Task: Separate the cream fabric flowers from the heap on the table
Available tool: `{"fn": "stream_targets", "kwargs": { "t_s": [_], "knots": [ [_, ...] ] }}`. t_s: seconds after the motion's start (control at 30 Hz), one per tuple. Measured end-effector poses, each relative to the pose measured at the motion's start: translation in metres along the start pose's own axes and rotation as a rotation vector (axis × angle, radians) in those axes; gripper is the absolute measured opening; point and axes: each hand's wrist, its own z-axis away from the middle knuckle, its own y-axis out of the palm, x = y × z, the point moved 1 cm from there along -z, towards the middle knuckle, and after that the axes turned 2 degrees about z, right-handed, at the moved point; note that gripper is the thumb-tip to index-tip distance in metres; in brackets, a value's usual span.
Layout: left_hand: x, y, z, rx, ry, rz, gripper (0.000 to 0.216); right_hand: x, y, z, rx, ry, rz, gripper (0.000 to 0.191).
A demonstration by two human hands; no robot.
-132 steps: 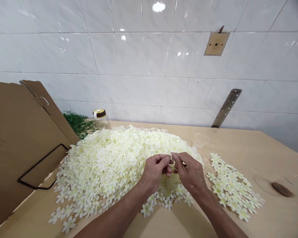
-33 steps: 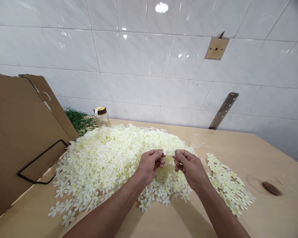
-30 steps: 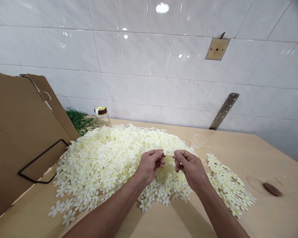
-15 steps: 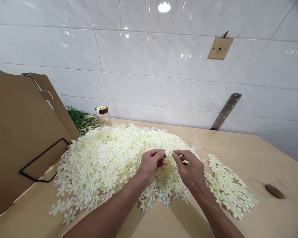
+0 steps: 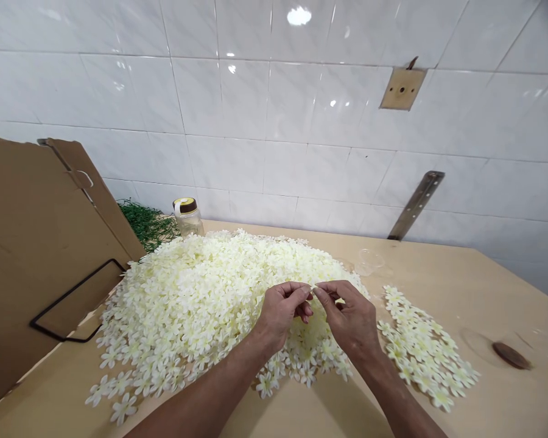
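Matt, cloth-like flowers before glossy wall tiles
The petals look like thin fabric, soft and dull, and the smaller patch of flowers shares that finish; the tiles are smooth, faintly veined and shiny enough to mirror lamps as bright spots. The pale surface looks like smooth, low-sheen wood or laminate. The box is plain matt brown cardboard, rough at its edges. Clear, slick plastic seems to form the bottle, its cap smooth and opaque; the green strands look wiry and plastic. The perforated bracket appears to be dull, stained metal, and the yellowed wall plate aged plastic.
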Motion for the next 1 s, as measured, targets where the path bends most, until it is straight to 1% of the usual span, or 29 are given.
{"fn": "stream_targets", "kwargs": {
  "t_s": [0.27, 0.53, 0.8, 1.0],
  "knots": [
    [0.002, -0.001, -0.001, 0.032, -0.002, -0.005, 0.028, -0.002, 0.001, 0.001, 0.020, 0.033, 0.013, 0.023],
    [0.004, 0.000, -0.001, 0.010, 0.096, -0.150, 0.028, -0.001, 0.001, 0.001, 0.002, 0.030, 0.040, 0.027],
    [0.008, -0.002, -0.003, -0.002, 0.161, -0.236, 0.029, -0.002, 0.001, 0.001, 0.007, 0.048, 0.043, 0.022],
    [0.010, -0.003, -0.004, -0.004, 0.167, -0.248, 0.030, -0.003, 0.002, 0.002, 0.006, 0.043, 0.033, 0.020]
  ]
}}
